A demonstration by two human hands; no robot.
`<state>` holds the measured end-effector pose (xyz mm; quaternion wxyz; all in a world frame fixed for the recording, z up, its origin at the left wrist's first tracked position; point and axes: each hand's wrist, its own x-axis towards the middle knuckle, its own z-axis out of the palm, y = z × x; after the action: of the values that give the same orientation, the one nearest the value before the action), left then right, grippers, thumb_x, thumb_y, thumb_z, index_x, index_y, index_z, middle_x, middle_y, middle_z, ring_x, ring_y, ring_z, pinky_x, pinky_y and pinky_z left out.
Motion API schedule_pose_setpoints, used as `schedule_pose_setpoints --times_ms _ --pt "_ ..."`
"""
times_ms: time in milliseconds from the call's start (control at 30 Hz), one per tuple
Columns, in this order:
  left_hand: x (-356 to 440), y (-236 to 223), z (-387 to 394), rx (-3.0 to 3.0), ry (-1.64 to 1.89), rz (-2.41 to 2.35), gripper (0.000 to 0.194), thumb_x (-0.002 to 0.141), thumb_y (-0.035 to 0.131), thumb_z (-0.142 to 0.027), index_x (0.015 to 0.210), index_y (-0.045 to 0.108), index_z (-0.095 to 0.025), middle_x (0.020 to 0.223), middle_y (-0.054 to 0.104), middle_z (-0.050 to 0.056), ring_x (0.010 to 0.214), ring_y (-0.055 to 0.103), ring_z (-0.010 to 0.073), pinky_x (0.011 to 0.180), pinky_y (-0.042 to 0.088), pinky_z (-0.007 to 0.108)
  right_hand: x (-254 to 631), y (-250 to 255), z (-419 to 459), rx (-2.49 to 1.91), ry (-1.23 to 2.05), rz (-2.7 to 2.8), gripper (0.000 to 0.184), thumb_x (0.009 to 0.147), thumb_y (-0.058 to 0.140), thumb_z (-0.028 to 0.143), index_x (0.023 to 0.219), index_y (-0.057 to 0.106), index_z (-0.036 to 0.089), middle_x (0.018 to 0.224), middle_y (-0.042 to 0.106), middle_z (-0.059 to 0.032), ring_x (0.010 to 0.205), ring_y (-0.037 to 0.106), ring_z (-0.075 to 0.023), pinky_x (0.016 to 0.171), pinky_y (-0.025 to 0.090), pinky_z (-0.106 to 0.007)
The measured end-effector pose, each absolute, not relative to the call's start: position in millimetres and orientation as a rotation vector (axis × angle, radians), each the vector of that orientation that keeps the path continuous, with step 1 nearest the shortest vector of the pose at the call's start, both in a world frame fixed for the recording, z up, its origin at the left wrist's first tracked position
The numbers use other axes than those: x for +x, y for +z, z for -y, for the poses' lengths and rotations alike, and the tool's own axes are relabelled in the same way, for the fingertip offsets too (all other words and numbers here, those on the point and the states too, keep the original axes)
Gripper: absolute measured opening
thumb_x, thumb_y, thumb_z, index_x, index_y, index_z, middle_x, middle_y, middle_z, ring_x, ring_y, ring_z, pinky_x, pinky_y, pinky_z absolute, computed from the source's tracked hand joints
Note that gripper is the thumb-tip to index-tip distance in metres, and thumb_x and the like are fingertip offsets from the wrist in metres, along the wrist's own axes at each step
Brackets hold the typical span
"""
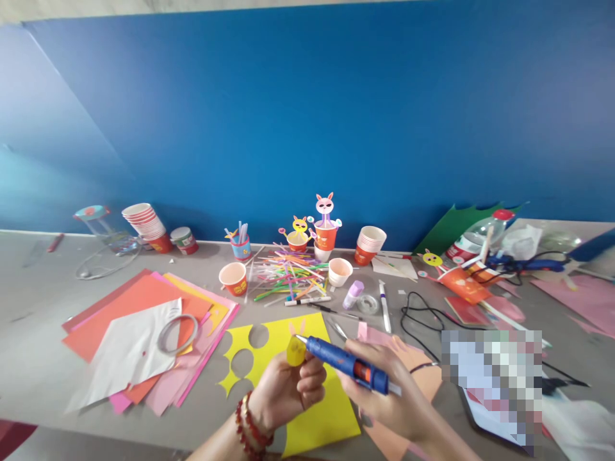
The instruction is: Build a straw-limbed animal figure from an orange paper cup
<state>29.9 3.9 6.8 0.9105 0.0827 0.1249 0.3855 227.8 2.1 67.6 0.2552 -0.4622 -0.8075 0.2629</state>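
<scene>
A small round yellow paper cutout [295, 352] with pinkish ears at its top is pinched in my left hand [288, 390]. My right hand [384, 378] is wrapped around a blue hot glue gun [334, 354]. The gun's nozzle points left, at the upper edge of the cutout; whether it touches cannot be made out. Beneath both hands lies a yellow paper sheet [321, 416] with round holes cut from it. Part of an orange paper sheet [423, 378] shows under my right hand.
Straws [288, 275] lie heaped at the centre, before two cup figures [325, 237]. Coloured paper [125, 320] with a tape roll [177, 334] spreads left. Near my right hand are a black cord [423, 310], a glue stick [353, 294] and a phone [494, 410]. Paper cups [369, 245] stand behind.
</scene>
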Motion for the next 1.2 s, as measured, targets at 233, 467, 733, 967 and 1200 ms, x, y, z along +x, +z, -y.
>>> schedule_pose_setpoints --times_ms 233,467,733,967,1200 --pt "31.0 8.3 -3.4 0.174 0.792 -0.261 0.031 0.079 0.074 -0.026 0.067 0.048 -0.015 0.064 0.029 -0.006 0.05 0.023 0.0056 0.052 0.024 0.019 229.7 66.9 -0.7 -1.236 0.719 2.184 0.024 0.083 0.055 0.017 0.07 0.036 0.023 0.059 0.047 0.0055 0.053 0.048 -0.012 0.052 0.033 -0.022" --pt "31.5 8.2 -3.3 0.182 0.788 -0.285 0.031 0.077 0.074 -0.025 0.065 0.048 -0.015 0.065 0.029 -0.006 0.05 0.023 0.0054 0.052 0.024 0.019 231.2 65.3 1.6 -1.239 0.705 2.173 0.024 0.083 0.055 0.018 0.07 0.036 0.023 0.059 0.045 0.0057 0.053 0.047 -0.0119 0.052 0.031 -0.023" --pt "32.1 5.5 -2.6 0.194 0.79 -0.275 0.029 0.077 0.072 -0.023 0.065 0.047 -0.015 0.063 0.032 -0.006 0.05 0.024 0.0052 0.052 0.024 0.019 230.5 67.9 2.8 -1.25 0.754 2.172 0.027 0.083 0.056 0.018 0.069 0.033 0.023 0.059 0.043 0.006 0.053 0.045 -0.0115 0.051 0.03 -0.023" --pt "32.1 6.0 -2.3 0.207 0.794 -0.286 0.029 0.077 0.072 -0.023 0.065 0.047 -0.015 0.063 0.032 -0.006 0.05 0.024 0.0055 0.052 0.024 0.019 230.8 65.8 2.2 -1.242 0.75 2.159 0.027 0.083 0.055 0.018 0.069 0.033 0.024 0.059 0.043 0.0059 0.053 0.045 -0.0119 0.051 0.031 -0.023" --pt "32.2 4.0 -1.8 0.178 0.793 -0.25 0.025 0.078 0.071 -0.02 0.067 0.049 -0.015 0.063 0.033 -0.006 0.05 0.025 0.0057 0.052 0.023 0.02 231.4 62.4 2.3 -1.255 0.695 2.158 0.023 0.083 0.056 0.018 0.07 0.037 0.023 0.06 0.045 0.0052 0.053 0.047 -0.0122 0.052 0.032 -0.023"
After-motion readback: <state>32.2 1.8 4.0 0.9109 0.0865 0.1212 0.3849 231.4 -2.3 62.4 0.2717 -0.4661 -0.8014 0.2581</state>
